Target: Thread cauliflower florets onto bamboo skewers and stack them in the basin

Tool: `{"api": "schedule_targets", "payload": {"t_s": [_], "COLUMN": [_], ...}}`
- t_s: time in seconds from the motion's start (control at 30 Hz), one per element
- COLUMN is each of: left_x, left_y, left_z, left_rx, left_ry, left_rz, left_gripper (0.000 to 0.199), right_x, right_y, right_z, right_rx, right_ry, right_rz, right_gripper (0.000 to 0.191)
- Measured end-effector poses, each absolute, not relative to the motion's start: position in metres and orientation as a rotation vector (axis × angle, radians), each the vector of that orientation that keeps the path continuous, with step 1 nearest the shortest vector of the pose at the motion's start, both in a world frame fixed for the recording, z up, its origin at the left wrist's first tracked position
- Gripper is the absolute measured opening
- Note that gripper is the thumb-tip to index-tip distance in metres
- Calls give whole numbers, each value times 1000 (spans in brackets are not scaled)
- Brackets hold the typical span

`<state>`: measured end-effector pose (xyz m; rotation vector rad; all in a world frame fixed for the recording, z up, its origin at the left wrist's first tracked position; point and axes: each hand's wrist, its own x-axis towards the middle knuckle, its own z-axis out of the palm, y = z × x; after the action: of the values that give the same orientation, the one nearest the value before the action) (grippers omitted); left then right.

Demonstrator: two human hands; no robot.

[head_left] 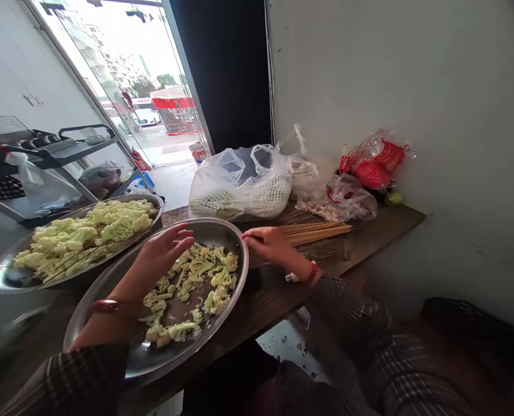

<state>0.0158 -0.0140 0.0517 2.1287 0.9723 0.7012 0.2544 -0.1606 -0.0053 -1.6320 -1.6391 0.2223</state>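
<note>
My left hand hovers over the near metal basin, fingers apart and holding nothing that I can see. Inside that basin lie cut cauliflower florets with small crumbs around them. At the basin's right rim is my right hand, its thumb and fingertips pinched together. What sits in that pinch, if anything, cannot be made out. Just behind the right hand, a bundle of thin wooden skewers lies on the dark wooden table.
To the left, a second metal basin is heaped with cauliflower, with skewers lying across it. White plastic bags with netted contents stand behind the near basin. A red package and a clear bag lie by the wall. A rack stands far left.
</note>
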Motion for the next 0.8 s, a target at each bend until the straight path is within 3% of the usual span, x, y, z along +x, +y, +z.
{"api": "schedule_targets", "payload": {"t_s": [0.07,0.33,0.57,0.8], "left_x": [12,11,7,4], "left_y": [-16,-30,-34,-31], "left_z": [54,65,69,71], "left_rx": [2057,1977,1992,1968], "left_ry": [949,949,995,1031], "left_rz": [720,739,694,666], "left_gripper": [84,77,70,75], "right_x": [293,385,402,398], "right_y": [-156,-119,-108,-117], "right_z": [-9,-38,-60,-55], "right_rx": [-1941,-2415,-2526,-2556], "right_ry": [-1774,-1796,-1916,-1934], "right_rz": [168,38,5,-67], "right_gripper": [27,38,29,36]}}
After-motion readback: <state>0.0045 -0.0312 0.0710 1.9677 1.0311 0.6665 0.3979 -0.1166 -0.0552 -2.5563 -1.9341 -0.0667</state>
